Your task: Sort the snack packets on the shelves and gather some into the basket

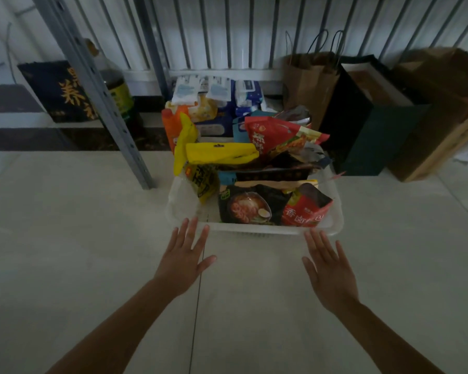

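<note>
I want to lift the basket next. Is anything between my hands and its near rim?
Nothing visible does. The left hand and right hand are open, with their fingertips right at the near rim of the basket, and only floor lies beneath them.

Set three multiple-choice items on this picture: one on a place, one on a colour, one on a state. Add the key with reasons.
1. Where does the white plastic basket stand?
A) on a metal shelf
B) on the pale tiled floor
C) on a table

2. What colour is the long flat packet atop the heap's left side?
A) purple
B) green
C) yellow

3. How are the left hand and right hand?
A) open, fingers straight, holding nothing
B) gripping packets
C) clenched into fists

Key:
1 B, floor tiles surround the basket.
2 C, its wrapper is plainly yellow.
3 A, both reach toward the near rim with spread fingers.
</note>
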`<control>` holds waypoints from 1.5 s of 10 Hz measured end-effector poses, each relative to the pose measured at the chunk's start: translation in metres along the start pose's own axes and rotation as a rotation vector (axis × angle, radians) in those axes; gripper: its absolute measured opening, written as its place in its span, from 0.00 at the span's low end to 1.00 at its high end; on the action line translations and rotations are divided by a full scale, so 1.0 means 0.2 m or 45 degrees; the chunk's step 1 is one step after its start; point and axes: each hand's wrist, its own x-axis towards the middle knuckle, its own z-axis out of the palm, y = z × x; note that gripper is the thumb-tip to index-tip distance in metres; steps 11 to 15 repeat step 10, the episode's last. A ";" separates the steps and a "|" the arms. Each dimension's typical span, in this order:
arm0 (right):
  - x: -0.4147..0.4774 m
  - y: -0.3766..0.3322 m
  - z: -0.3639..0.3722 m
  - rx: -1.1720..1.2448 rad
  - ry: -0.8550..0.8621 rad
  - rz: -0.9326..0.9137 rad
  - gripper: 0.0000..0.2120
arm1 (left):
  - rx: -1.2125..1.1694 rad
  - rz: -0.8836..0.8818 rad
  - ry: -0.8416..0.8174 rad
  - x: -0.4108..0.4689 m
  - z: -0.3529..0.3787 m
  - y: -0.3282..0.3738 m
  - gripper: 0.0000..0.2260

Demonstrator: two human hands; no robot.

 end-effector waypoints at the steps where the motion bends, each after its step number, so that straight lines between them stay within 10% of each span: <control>1: 0.16 0.00 -0.02 -0.014 0.000 0.029 0.29 | -0.019 0.010 0.009 0.15 -0.04 -0.03 0.39; 3: 0.48 0.06 -0.01 -0.126 0.025 0.013 0.33 | -0.033 0.006 -0.103 0.46 -0.13 -0.05 0.49; 9: 0.98 0.08 -0.34 -0.276 -0.515 0.100 0.28 | 0.054 -0.035 -0.315 0.82 -0.31 -0.04 0.35; 15: 0.95 -0.01 -0.47 -0.264 -0.486 0.046 0.30 | 0.023 -0.135 -0.268 0.71 -0.42 -0.03 0.32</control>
